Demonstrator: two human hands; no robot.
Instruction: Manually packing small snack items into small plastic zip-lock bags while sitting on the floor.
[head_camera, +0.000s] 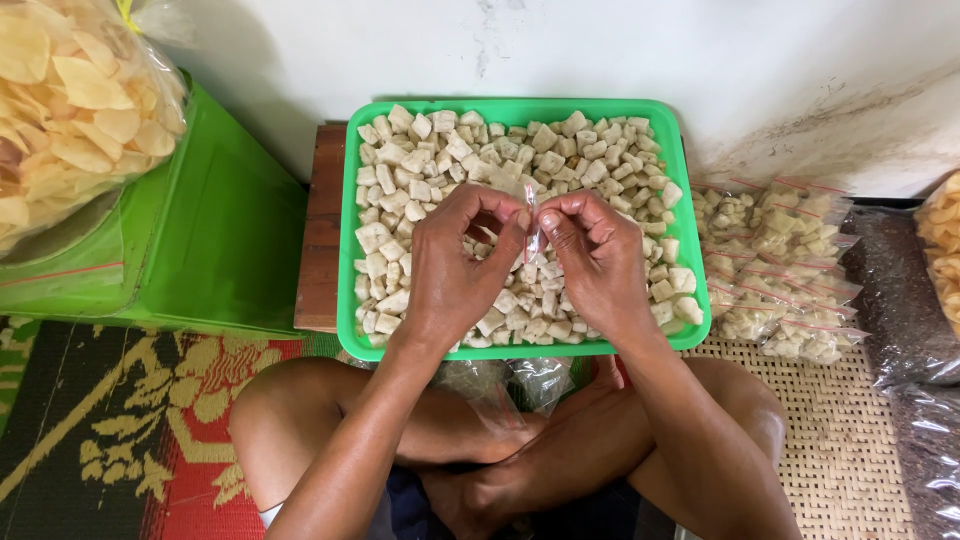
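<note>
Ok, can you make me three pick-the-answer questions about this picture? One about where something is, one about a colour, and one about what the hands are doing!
1. Where are the filled little bags?
A. On the mat, at the person's right of the tray
B. Inside the tray
C. On the person's knee

2. What colour is the tray?
A. Red
B. Green
C. Blue

3. What are the left hand and right hand doing?
A. Resting flat on the mat
B. Pinching one small clear bag between them
C. Lifting the tray

Answers:
1. A, the packed bags lie piled on the woven mat beside the tray's right edge.
2. B, its rim is bright green all round the pale cubes.
3. B, both hands' fingertips meet on a small clear bag above the tray.
</note>
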